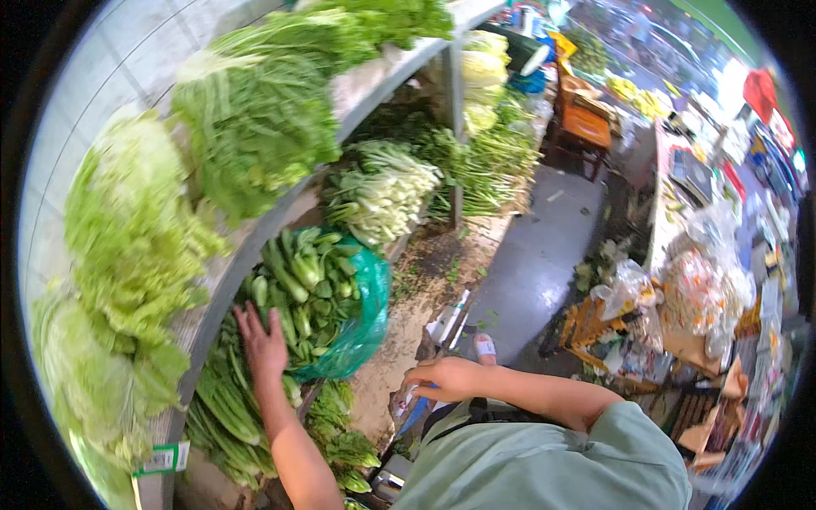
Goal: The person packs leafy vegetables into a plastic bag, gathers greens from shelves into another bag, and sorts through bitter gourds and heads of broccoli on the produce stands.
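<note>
My left hand is spread over leafy greens at the left edge of a green plastic bag. Small bok choy fill that bag on the middle shelf. Long green stalks of a leafy vegetable lie below and left of my wrist; whether my fingertips grip any leaf cannot be told. My right hand is in front of my waist with its fingers curled, close to a small white and blue item; whether it holds this is unclear. White-stemmed greens are piled beyond the bag.
Lettuce heads line the upper shelf, whose metal edge curves past my left arm. A post stands ahead. Loose leaf scraps lie on the lower board. Across the grey floor are a wooden chair and bagged goods.
</note>
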A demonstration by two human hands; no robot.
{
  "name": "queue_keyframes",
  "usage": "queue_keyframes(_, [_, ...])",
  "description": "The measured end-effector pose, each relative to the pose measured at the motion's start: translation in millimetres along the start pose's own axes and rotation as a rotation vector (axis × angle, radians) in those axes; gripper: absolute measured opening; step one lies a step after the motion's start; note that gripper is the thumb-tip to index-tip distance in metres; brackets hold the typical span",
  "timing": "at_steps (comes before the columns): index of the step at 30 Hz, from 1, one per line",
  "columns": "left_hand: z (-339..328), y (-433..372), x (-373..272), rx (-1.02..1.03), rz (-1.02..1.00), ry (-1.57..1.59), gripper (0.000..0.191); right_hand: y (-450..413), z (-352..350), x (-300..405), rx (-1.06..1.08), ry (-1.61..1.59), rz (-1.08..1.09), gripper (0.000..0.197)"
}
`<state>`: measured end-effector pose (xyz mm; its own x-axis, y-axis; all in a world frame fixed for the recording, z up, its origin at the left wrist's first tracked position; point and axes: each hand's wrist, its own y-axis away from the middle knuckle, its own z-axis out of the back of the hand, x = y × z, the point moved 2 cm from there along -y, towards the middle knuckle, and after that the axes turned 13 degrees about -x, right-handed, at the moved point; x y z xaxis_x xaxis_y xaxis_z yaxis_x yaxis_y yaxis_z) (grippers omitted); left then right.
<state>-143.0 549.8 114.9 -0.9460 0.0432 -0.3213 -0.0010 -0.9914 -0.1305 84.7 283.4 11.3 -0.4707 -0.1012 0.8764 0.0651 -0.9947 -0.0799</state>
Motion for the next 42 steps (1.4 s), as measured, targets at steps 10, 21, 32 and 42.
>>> queue_keyframes(10, [-17.2,-12.7,10.4,-0.047,-0.068,0.027,0.081,97.6,14.7,-76.3,-0.313,0.035,-0.285,0.034])
queue_keyframes(21, [-31.6,153.7,-20.2,-0.656,-0.037,0.334,0.06,55.8,59.4,-103.6,0.018,-0.016,0.016,0.043])
queue_keyframes(32, [-229.4,603.1,52.3,0.351,0.8,0.377,0.05,114.7,21.7,-270.3,0.839,0.243,-0.075,0.054])
queue_keyframes(42, [-309.1,848.1,52.9,0.291,1.332,0.387,0.071,63.1,-24.4,-165.8,0.847,0.433,0.277,0.043])
